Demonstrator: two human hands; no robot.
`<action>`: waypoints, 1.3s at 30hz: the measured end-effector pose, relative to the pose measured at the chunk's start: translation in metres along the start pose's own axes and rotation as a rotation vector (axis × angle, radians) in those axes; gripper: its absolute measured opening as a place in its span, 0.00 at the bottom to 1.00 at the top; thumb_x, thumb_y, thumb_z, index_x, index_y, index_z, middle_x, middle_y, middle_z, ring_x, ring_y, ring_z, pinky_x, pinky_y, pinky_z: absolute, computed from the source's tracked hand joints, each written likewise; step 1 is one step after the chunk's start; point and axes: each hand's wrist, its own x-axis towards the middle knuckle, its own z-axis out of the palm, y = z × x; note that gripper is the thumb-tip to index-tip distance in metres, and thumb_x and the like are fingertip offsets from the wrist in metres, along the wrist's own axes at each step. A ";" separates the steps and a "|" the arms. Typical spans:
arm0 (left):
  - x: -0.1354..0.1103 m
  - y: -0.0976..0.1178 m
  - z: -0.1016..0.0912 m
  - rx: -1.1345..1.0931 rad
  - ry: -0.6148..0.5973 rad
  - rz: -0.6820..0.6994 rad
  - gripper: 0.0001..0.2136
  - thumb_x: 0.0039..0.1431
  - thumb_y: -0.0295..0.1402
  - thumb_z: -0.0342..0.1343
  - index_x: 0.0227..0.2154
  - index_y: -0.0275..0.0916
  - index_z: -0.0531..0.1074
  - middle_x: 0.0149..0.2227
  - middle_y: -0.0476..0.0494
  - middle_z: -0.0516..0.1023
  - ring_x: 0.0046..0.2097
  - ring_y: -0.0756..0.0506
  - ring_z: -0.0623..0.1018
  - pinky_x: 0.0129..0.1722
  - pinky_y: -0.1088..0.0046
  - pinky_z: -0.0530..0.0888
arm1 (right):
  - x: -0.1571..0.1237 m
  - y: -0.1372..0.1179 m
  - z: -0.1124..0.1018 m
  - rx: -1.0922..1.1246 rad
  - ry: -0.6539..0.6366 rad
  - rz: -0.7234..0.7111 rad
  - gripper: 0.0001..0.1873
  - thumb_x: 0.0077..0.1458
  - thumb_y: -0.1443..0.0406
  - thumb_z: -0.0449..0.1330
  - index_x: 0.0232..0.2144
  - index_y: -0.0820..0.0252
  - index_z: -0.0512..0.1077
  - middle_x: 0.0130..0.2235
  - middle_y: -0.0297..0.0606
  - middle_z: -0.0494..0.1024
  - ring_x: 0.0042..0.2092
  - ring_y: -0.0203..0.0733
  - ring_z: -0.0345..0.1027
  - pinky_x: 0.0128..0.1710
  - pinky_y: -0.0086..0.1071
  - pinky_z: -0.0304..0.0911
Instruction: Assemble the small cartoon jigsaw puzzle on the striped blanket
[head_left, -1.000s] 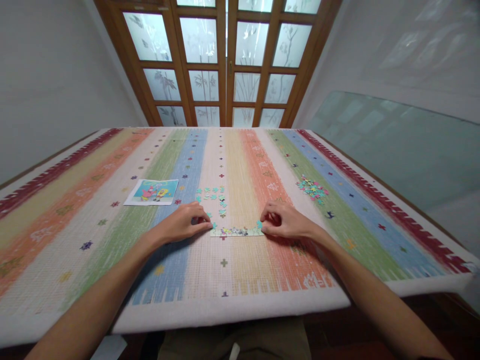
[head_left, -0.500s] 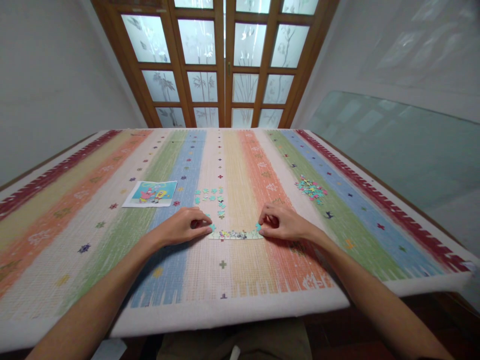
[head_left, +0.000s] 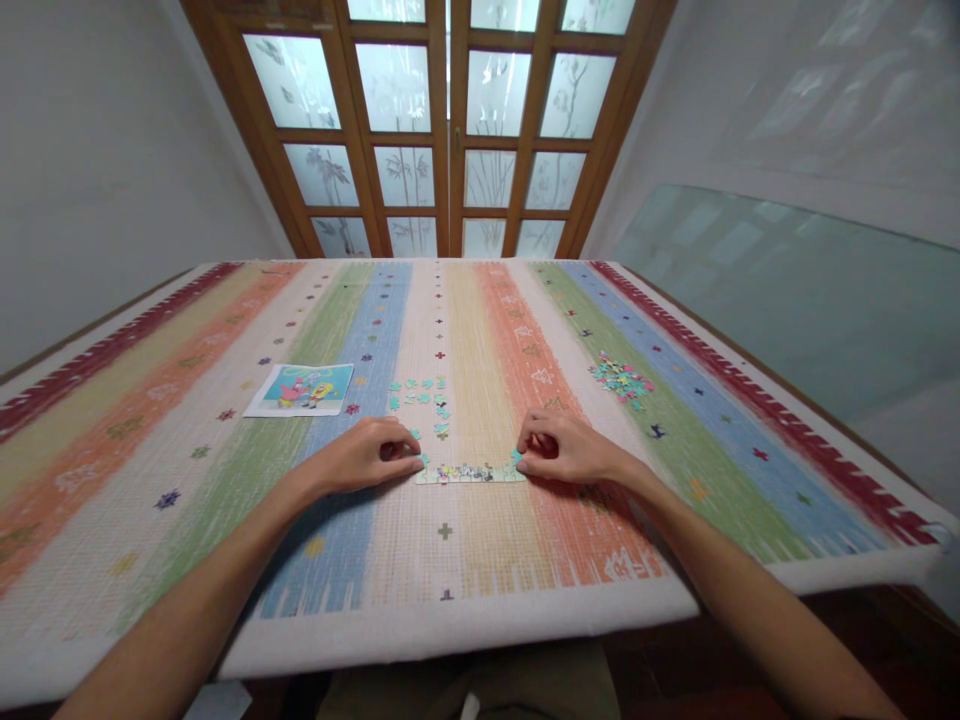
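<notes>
A short joined strip of puzzle pieces point(head_left: 470, 473) lies on the striped cloth near the front middle. My left hand point(head_left: 367, 455) rests at the strip's left end, fingers curled, fingertips pressing the end pieces. My right hand point(head_left: 564, 448) sits at the right end with fingers pinched on the last teal piece. Several loose teal pieces point(head_left: 424, 397) lie just behind the strip. A small pile of mixed pieces point(head_left: 621, 379) sits to the right. A cartoon reference picture point(head_left: 301, 388) lies to the left.
The striped cloth point(head_left: 480, 560) covers the whole table, its front edge close to my body. Wooden glass-paned doors point(head_left: 442, 120) stand behind the table. A glass panel point(head_left: 787, 290) leans along the right wall.
Both hands and the strip stay almost still; the view has shifted slightly, and the hands have drawn a little closer together at the strip's ends.
</notes>
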 end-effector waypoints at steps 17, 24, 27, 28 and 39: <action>-0.007 -0.039 -0.025 0.230 0.257 -0.070 0.10 0.59 0.42 0.56 0.33 0.41 0.78 0.28 0.45 0.76 0.33 0.43 0.74 0.40 0.61 0.72 | 0.005 0.009 0.003 -0.053 0.028 0.020 0.14 0.56 0.75 0.51 0.32 0.59 0.75 0.39 0.43 0.81 0.42 0.46 0.73 0.49 0.42 0.64; -0.001 -0.024 -0.005 0.213 0.196 0.064 0.13 0.64 0.40 0.53 0.41 0.39 0.79 0.33 0.43 0.76 0.37 0.42 0.75 0.40 0.63 0.71 | 0.005 0.012 0.005 -0.072 0.037 0.011 0.14 0.55 0.75 0.51 0.32 0.59 0.76 0.39 0.43 0.81 0.41 0.46 0.73 0.47 0.40 0.64; 0.001 -0.020 0.003 0.220 0.202 0.078 0.12 0.66 0.40 0.53 0.39 0.39 0.79 0.33 0.43 0.75 0.37 0.43 0.74 0.39 0.64 0.71 | 0.005 0.013 0.005 -0.072 0.040 0.008 0.14 0.55 0.75 0.52 0.32 0.59 0.76 0.39 0.43 0.81 0.41 0.46 0.73 0.47 0.40 0.64; 0.002 -0.019 0.005 0.224 0.207 0.080 0.12 0.66 0.39 0.53 0.37 0.39 0.78 0.32 0.43 0.75 0.36 0.43 0.74 0.39 0.65 0.71 | 0.005 0.013 0.005 -0.073 0.041 0.008 0.14 0.55 0.75 0.52 0.32 0.59 0.76 0.39 0.43 0.81 0.41 0.46 0.73 0.46 0.40 0.64; -0.007 -0.035 -0.021 0.342 0.380 -0.005 0.09 0.61 0.37 0.54 0.33 0.40 0.77 0.24 0.48 0.72 0.29 0.44 0.72 0.38 0.62 0.70 | 0.005 0.015 0.006 -0.066 0.056 -0.001 0.13 0.54 0.76 0.53 0.32 0.59 0.76 0.38 0.42 0.81 0.40 0.45 0.73 0.45 0.39 0.64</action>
